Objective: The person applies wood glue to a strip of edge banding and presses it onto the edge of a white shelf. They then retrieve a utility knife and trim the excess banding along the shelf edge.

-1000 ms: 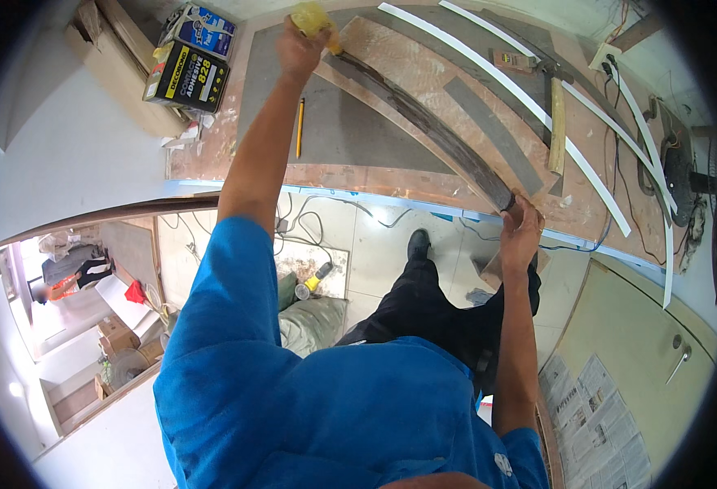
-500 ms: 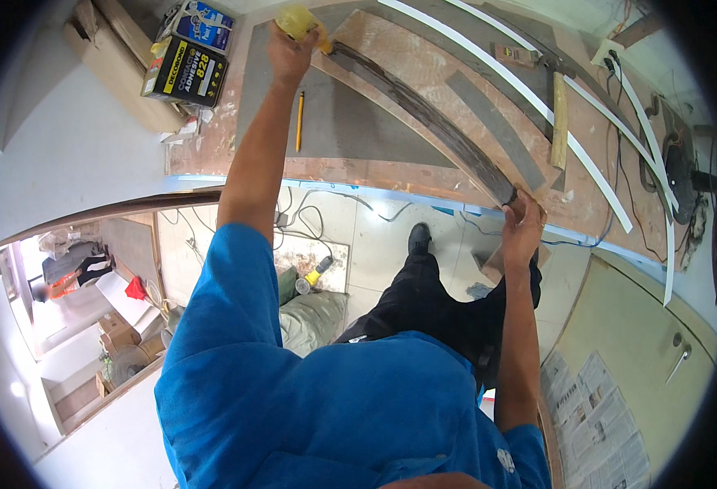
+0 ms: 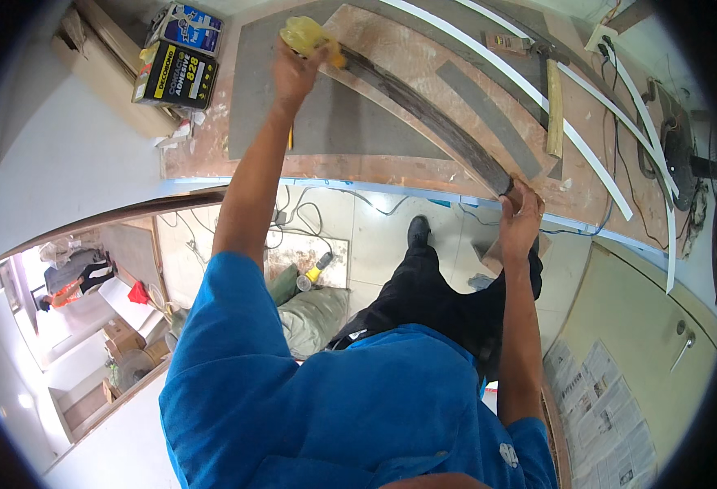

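Observation:
A yellow, see-through, crumpled plastic piece (image 3: 309,34), cup-like or bag-like, is in my left hand (image 3: 295,75), whose fingers are closed around it. Its orange-yellow lower tip meets the far end of a long curved dark strip (image 3: 423,114), which has streaky, wet-looking patches. At the strip's near end, by the table edge, my right hand (image 3: 523,213) grips it between thumb and fingers. Under the strip lies a pale curved board (image 3: 391,45). A narrow grey curved strip (image 3: 489,118) rests to its right. My left forearm mostly hides a yellow pencil (image 3: 291,138).
White strips (image 3: 595,163) and a hammer with a wooden handle (image 3: 554,114) lie at the right of the worktable (image 3: 342,169). A black-and-yellow adhesive can (image 3: 177,75) stands at the far left. Cables and a yellow power tool (image 3: 316,271) are on the floor. Another person (image 3: 69,292) is far left.
My left hand and the yellow plastic have shifted slightly right and down at the strip's far end. The pencil is now mostly behind my forearm. My right hand stays at the near end.

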Demonstrator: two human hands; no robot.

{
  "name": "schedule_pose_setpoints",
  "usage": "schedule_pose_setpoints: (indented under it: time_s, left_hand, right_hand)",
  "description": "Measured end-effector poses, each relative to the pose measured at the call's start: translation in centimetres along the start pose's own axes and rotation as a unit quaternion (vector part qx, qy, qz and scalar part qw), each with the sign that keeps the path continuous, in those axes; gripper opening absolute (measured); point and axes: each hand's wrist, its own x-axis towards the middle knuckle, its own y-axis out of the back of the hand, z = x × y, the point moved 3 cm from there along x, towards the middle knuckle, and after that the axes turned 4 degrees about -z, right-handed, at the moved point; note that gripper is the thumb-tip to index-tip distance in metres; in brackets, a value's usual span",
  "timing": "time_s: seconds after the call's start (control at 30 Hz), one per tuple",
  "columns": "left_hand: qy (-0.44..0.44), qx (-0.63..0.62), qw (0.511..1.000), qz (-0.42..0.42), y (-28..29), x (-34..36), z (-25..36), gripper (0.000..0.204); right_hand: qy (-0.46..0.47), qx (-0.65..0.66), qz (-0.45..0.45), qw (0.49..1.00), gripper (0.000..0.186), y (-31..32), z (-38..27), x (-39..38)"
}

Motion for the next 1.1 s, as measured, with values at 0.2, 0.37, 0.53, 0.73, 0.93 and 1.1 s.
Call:
schedule_pose_setpoints:
  time_s: [0.2,0.37,0.53,0.73,0.93,1.1]
  left_hand:
    - [-0.008,-0.038,0.999,-0.03,-0.4,-1.1,1.3,0.057]
    - [0.015,-0.058,0.998,-0.032,-1.0,-2.3,2.6,0.058]
    - [-0.085,-0.027,0.995,-0.043,-0.9,-2.9,4.8,0.056]
    - [0.026,-0.091,0.995,-0.043,-0.9,-1.8,3.0,0.049]
    - [-0.083,0.002,0.991,-0.102,-3.1,-5.5,8.7,0.046]
    - [-0.016,-0.091,0.995,-0.036,-1.4,-1.6,4.5,0.056]
  right_hand:
    - [-0.003,-0.005,-0.011,1.0,0.046,-0.5,1.1,0.0]
    - [-0.017,-0.002,-0.024,1.0,0.045,-0.4,1.1,-0.2]
    - [-0.024,-0.019,-0.018,0.999,0.045,-0.5,1.0,-0.1]
    - [-0.005,-0.005,-0.016,1.0,0.046,-0.4,1.5,-0.1]
    - [-0.005,0.002,0.013,1.0,0.048,-0.5,1.2,-0.3]
    - [-0.023,0.005,-0.002,1.0,0.05,-0.3,1.1,-0.3]
